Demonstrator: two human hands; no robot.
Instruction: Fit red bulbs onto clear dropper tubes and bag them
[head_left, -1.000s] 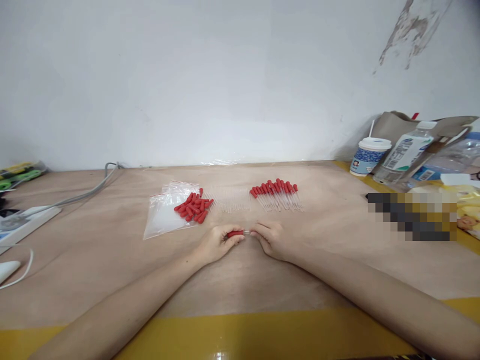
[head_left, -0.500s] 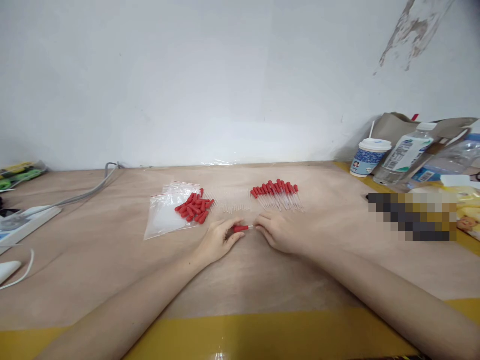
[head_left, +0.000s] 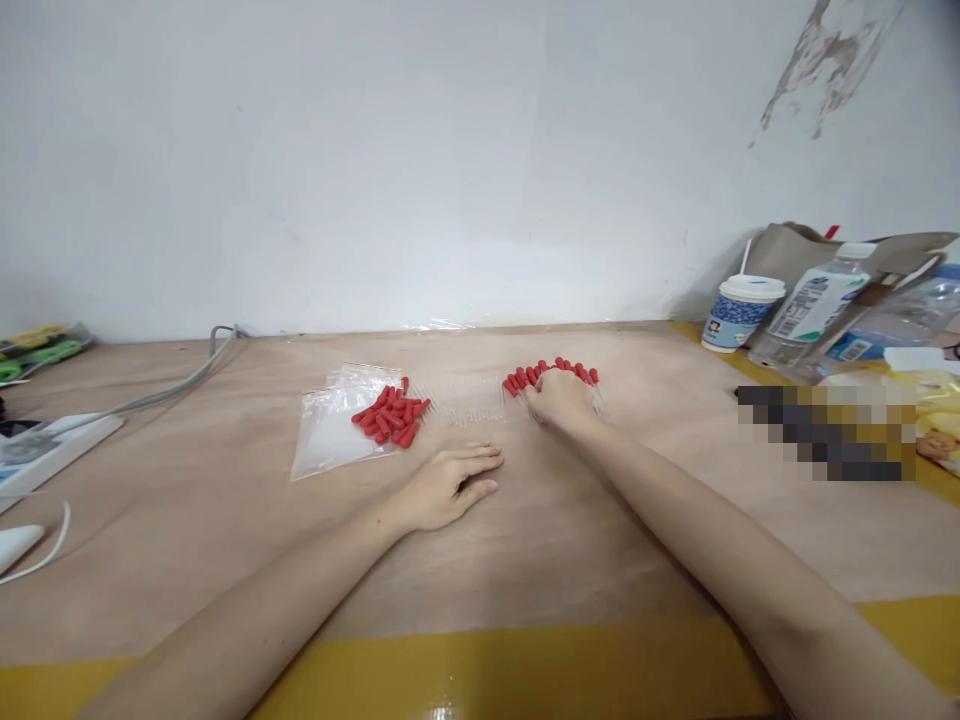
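Note:
My left hand [head_left: 452, 484] rests on the brown-covered table with its fingers stretched out and nothing in them. Over the row of droppers [head_left: 513, 384], each a clear tube with a red rubber bulb, my right hand [head_left: 564, 396] is closed in a pinch on a dropper; its fingers hide most of that piece. Part of the row lies behind this hand. Loose red rubber bulbs [head_left: 390, 414] are heaped to the left, partly on a clear zip bag [head_left: 321, 442]. Bare clear tubes [head_left: 466, 400] lie side by side between heap and row.
At the right stand a paper cup [head_left: 735, 318] with a straw and a plastic bottle [head_left: 816, 305], near a yellow package [head_left: 941, 405] and a blurred dark object [head_left: 817, 432]. A power strip [head_left: 67, 455] with a grey cable [head_left: 176, 385] lies left. A wall closes off the back.
My right hand has moved away from my left, forward to the row, with the dropper. My left hand has let go of the red bulb and opened flat.

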